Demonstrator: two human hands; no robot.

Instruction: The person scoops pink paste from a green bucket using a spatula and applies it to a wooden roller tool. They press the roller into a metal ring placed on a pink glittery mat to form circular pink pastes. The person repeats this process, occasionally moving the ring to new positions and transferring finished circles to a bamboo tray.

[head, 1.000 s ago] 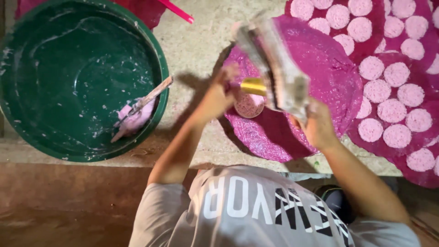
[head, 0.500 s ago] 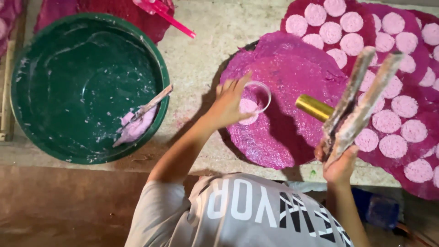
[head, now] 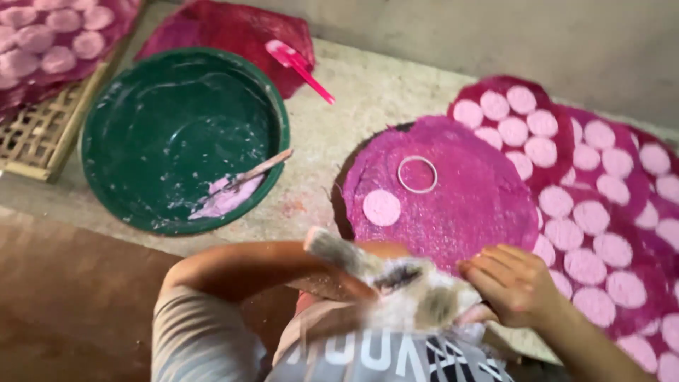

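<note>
My right hand point(head: 515, 283) is low near my chest, its fingers curled on the end of a blurred, whitish batter-coated tool point(head: 403, 286). My left forearm point(head: 262, 267) crosses in front of my torso towards the same tool, which hides that hand. Ahead lies a round magenta mat point(head: 467, 205). A thin metal ring point(head: 417, 175) and one pale pink disc point(head: 382, 207) lie on it, apart from both hands.
A green basin point(head: 141, 92) at the left holds a little pink batter point(head: 223, 201) and a stick point(head: 260, 170). A pink scoop point(head: 297, 60) lies behind it. Magenta mats with several pink discs point(head: 601, 205) spread to the right. A woven tray point(head: 39, 141) sits far left.
My left hand has left the ring and drawn back to my chest. The right hand brought the tool down from over the mats. One fresh pink disc now lies beside the ring.
</note>
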